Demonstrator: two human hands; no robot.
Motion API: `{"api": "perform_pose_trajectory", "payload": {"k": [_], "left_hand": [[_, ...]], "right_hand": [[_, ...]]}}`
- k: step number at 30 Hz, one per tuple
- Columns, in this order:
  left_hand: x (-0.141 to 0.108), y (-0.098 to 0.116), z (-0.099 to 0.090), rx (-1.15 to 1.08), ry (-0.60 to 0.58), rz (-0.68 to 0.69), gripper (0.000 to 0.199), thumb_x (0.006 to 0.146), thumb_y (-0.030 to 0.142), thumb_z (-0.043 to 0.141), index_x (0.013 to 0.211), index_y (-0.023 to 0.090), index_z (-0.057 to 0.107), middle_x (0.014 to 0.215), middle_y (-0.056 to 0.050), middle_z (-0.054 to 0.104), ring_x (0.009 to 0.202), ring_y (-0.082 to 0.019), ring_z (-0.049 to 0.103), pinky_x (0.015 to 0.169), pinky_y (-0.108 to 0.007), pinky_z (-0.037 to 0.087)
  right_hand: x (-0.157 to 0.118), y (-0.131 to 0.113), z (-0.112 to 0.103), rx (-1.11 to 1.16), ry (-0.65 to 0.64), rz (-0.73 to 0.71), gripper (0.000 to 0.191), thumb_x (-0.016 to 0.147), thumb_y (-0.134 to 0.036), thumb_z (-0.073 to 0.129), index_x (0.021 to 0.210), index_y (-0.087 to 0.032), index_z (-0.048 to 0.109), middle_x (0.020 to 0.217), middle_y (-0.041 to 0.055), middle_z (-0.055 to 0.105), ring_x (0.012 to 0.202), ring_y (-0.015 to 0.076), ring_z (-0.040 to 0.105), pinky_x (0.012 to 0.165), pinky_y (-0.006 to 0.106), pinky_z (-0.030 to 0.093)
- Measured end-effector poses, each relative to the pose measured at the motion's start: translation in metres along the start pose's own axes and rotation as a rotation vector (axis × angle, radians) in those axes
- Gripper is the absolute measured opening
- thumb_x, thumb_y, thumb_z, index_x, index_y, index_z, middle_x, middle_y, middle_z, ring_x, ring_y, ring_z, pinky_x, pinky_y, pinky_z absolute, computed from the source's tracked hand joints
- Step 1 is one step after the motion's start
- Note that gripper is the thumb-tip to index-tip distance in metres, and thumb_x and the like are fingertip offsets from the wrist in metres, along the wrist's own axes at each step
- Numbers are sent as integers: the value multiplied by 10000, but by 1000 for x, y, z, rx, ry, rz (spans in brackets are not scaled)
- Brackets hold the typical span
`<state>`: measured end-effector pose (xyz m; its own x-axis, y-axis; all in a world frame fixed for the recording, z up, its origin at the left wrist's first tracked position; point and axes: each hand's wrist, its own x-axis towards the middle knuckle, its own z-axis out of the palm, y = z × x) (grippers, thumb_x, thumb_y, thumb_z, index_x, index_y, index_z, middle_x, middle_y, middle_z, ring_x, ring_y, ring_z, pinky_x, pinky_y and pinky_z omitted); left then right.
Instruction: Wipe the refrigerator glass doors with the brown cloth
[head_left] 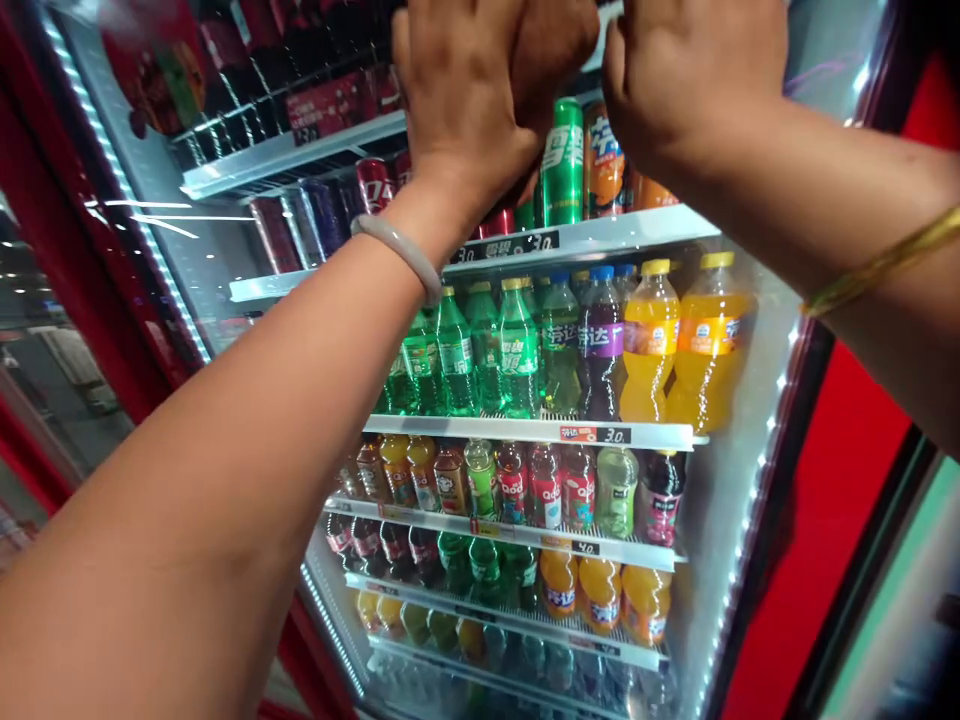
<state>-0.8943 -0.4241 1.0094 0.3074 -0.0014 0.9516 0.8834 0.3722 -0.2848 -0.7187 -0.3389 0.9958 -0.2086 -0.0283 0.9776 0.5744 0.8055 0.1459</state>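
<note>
Both arms reach up across a lit drinks fridge. My left hand (pixel 469 105), with a pale bangle (pixel 397 250) at the wrist, is at the top centre before the can shelf; its fingertips are cut off or hidden, so its grip cannot be made out. A dark brown shape (pixel 559 55) beside it is unclear. At the upper right is my right hand (pixel 694 75), its fingers mostly beyond the top edge. A gold bangle (pixel 885 262) circles that arm. Between and below the hands stand a green can (pixel 564 165) and an orange can (pixel 606 165).
Green bottles (pixel 519 350), a purple-labelled bottle (pixel 601 345) and orange bottles (pixel 709 340) fill the middle shelf (pixel 525 430). Smaller bottles line the lower shelves. Dark cans (pixel 322 220) stand at the left. Red frame panels (pixel 832 500) flank the fridge.
</note>
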Motion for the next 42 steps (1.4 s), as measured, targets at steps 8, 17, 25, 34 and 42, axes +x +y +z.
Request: {"api": "perform_pose_trajectory", "payload": {"k": [8, 17, 25, 34, 42], "left_hand": [[-38, -3, -35, -198, -233, 355, 391, 892, 591, 631, 1193, 344, 660, 1197, -126, 639, 1143, -352, 514, 1014, -612, 402], [-29, 16, -29, -121, -48, 110, 467, 828, 475, 742, 1231, 269, 630, 1232, -122, 603, 1178, -383, 530, 997, -568, 406], [-30, -8, -32, -167, -178, 424, 403, 902, 603, 641, 1171, 305, 674, 1155, -101, 654, 1108, -331, 585, 981, -511, 432], [-59, 35, -35, -103, -108, 333, 387, 865, 483, 703, 1192, 278, 666, 1185, -117, 663, 1087, -340, 577, 957, -516, 441], [-30, 9, -25, -151, -82, 207, 436, 910, 576, 638, 1224, 274, 647, 1188, -124, 648, 1170, -370, 566, 1005, -536, 421]], "right_hand": [[-10, 5, 6, -1, 72, -106, 580, 1053, -286, 364, 1600, -94, 351, 1721, 142, 269, 1618, 305, 205, 1342, 544, 167], [-12, 6, 14, 87, 161, -134, 586, 1009, -290, 409, 1573, -134, 430, 1696, 128, 332, 1596, 332, 274, 1319, 607, 242], [-10, 9, 21, 200, 201, -139, 577, 1021, -403, 336, 1591, -336, 401, 1671, -36, 394, 1583, 335, 291, 1301, 673, 230], [-9, 12, 18, 152, 147, -140, 599, 1012, -355, 331, 1610, -360, 361, 1663, -29, 409, 1598, 335, 263, 1298, 701, 239], [-11, 4, 14, 74, 128, -99, 587, 1007, -285, 368, 1576, -152, 423, 1706, 98, 322, 1604, 309, 256, 1334, 594, 215]]}}
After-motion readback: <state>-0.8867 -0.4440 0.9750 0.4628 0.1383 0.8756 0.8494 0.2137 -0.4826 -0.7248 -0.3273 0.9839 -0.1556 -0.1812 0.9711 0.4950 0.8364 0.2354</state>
